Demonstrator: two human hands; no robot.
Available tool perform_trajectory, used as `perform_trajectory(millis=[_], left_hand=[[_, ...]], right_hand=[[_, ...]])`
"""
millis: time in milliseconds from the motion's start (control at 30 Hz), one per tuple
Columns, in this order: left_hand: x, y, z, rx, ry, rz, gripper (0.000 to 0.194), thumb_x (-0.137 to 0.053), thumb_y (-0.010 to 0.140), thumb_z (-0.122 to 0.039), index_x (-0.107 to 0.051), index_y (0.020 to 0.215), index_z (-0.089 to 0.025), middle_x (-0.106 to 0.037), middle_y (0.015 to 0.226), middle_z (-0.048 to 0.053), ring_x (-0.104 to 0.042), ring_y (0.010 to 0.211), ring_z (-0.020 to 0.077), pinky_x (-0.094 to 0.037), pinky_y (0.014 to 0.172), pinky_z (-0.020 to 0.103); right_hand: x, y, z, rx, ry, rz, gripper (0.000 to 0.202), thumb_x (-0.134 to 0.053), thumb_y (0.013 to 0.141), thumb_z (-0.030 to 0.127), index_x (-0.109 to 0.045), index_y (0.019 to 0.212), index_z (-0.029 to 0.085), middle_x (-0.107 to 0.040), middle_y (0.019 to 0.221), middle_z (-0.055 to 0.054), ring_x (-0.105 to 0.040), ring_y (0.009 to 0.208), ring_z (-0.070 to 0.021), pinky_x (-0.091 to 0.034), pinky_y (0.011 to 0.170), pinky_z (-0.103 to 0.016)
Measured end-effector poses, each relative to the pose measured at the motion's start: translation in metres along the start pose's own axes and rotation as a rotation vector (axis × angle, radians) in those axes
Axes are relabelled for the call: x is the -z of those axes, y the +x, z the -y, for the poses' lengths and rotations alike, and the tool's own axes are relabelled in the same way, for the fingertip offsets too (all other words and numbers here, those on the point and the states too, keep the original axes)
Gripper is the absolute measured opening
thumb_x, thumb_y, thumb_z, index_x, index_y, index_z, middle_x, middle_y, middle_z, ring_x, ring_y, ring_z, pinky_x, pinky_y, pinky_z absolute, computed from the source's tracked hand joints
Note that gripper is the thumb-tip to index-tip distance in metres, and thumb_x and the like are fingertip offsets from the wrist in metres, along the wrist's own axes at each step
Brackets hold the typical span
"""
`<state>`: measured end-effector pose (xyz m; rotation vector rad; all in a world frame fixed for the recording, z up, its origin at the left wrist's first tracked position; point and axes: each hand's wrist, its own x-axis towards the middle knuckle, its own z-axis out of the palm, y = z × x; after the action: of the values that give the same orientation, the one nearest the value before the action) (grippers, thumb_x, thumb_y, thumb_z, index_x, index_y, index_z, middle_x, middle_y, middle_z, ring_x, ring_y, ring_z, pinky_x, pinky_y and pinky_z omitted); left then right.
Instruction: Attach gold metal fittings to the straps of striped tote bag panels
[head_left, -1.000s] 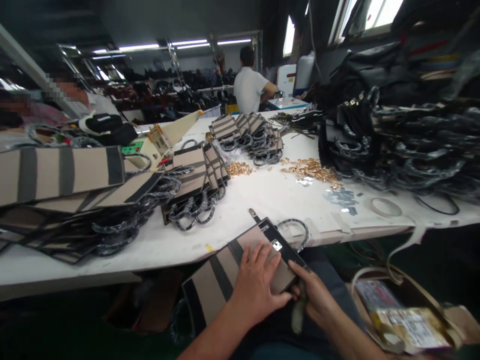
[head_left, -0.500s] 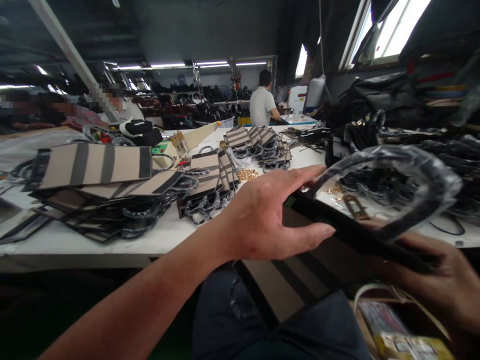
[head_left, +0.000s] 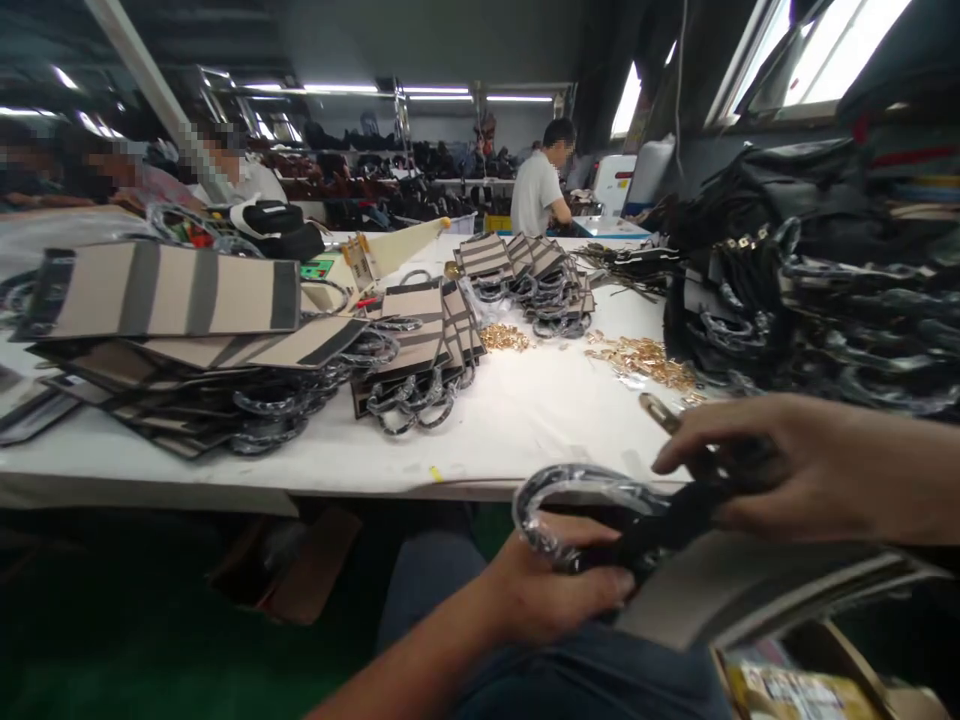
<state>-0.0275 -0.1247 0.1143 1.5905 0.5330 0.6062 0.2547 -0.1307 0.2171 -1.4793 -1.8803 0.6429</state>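
Observation:
A bag panel, beige with dark stripes, hangs tilted over my lap. Along its dark top edge is a black handle looped in clear plastic wrap. My left hand is closed on the near left end of that edge, thumb on top, beside the handle's base. Further right, my right hand curls over the dark upper part of the panel. A brass-coloured metal piece juts out past its fingertips; its kind is unclear. Blur and the fingers hide part of the grip.
Stacked striped panels with wrapped handles lie on the white table at left, more at centre. Small gold hardware pieces are scattered near black bag parts. Below right sits an open box. A co-worker stands beyond.
The bag panel has turned and dropped lower, its handle swinging to the left. My left hand moved down; my right hand rose over the panel. The view has shifted slightly.

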Motion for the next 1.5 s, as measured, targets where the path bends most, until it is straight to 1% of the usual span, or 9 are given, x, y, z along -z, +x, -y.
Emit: perform_trajectory(millis=[100,233,467,600,700,800,933,1267,1500], left_hand=[[-0.016,-0.020,0.064,0.264,-0.251,-0.272,0.046,-0.079,0.082,-0.059,-0.081,0.090,-0.013,-0.069,0.076,0.004,-0.060,0.070,0.0167,-0.046,0.066,0.028],[-0.016,-0.016,0.110,0.341,-0.549,-0.527,0.050,-0.088,0.073,-0.059,-0.079,0.085,-0.011,-0.068,0.075,0.005,-0.059,0.069,0.0160,-0.044,0.065,0.028],[-0.017,0.012,0.145,0.400,-0.764,-0.786,0.056,-0.092,0.067,-0.060,-0.079,0.093,-0.012,-0.076,0.081,0.009,-0.068,0.070,0.0202,-0.051,0.069,0.031],[-0.020,0.017,0.148,0.403,-0.848,-0.832,0.053,-0.093,0.068,-0.053,-0.081,0.096,-0.010,-0.079,0.084,0.011,-0.072,0.072,0.0226,-0.053,0.069,0.031],[-0.016,0.025,0.141,0.422,-0.860,-0.850,0.049,-0.093,0.069,-0.049,-0.081,0.095,-0.009,-0.079,0.083,0.013,-0.073,0.070,0.0239,-0.054,0.068,0.032],[-0.014,0.033,0.133,0.442,-0.881,-0.890,0.048,-0.092,0.068,-0.046,-0.082,0.095,-0.009,-0.080,0.083,0.013,-0.074,0.070,0.0251,-0.056,0.068,0.033],[-0.015,0.038,0.127,0.469,-0.881,-0.937,0.047,-0.093,0.066,-0.045,-0.083,0.094,-0.009,-0.080,0.082,0.013,-0.075,0.074,0.0267,-0.057,0.069,0.034],[-0.012,0.042,0.123,0.532,-0.915,-0.930,0.039,-0.092,0.068,-0.042,-0.080,0.088,-0.010,-0.078,0.079,0.010,-0.071,0.070,0.0217,-0.050,0.067,0.029],[-0.009,0.043,0.122,0.518,-0.889,-0.923,0.038,-0.091,0.070,-0.044,-0.080,0.085,-0.011,-0.077,0.079,0.008,-0.070,0.071,0.0220,-0.052,0.069,0.030]], right_hand=[[-0.042,0.047,-0.016,0.054,-0.171,0.492,0.034,-0.083,0.070,0.017,-0.084,0.101,0.030,-0.079,0.083,0.000,-0.070,0.064,-0.0185,-0.051,0.054,-0.025],[-0.099,0.094,-0.040,0.051,-0.283,0.497,0.028,-0.082,0.071,0.020,-0.084,0.097,0.029,-0.078,0.082,0.000,-0.070,0.069,-0.0210,-0.048,0.060,-0.027],[-0.156,0.149,-0.077,0.000,-0.480,0.514,0.036,-0.089,0.066,0.027,-0.085,0.102,0.031,-0.080,0.088,-0.003,-0.072,0.077,-0.0249,-0.045,0.062,-0.029],[-0.163,0.144,-0.095,-0.051,-0.433,0.428,0.048,-0.084,0.076,0.029,-0.080,0.123,0.031,-0.082,0.103,-0.004,-0.075,0.090,-0.0280,-0.053,0.075,-0.034],[-0.153,0.123,-0.089,0.013,-0.229,0.063,0.029,-0.075,0.090,0.030,-0.080,0.118,0.028,-0.081,0.106,-0.005,-0.074,0.088,-0.0233,-0.054,0.079,-0.034],[-0.148,0.097,-0.069,-0.050,0.212,-0.261,0.012,-0.076,0.094,0.036,-0.078,0.093,0.024,-0.072,0.073,-0.001,-0.064,0.062,-0.0163,-0.051,0.062,-0.030],[-0.169,0.073,-0.054,-0.117,1.003,-0.441,0.036,-0.073,0.096,0.037,-0.057,0.068,0.021,-0.046,0.055,0.008,-0.041,0.041,-0.0090,-0.041,0.045,-0.026],[-0.201,0.075,-0.085,-0.219,1.294,-0.591,0.033,-0.067,0.091,0.035,-0.056,0.064,0.020,-0.037,0.051,0.008,-0.033,0.036,-0.0076,-0.036,0.040,-0.025],[-0.213,0.069,-0.066,0.062,0.939,-0.349,0.029,-0.061,0.099,0.019,-0.058,0.070,0.021,-0.049,0.057,0.005,-0.048,0.048,-0.0121,-0.041,0.050,-0.028]])
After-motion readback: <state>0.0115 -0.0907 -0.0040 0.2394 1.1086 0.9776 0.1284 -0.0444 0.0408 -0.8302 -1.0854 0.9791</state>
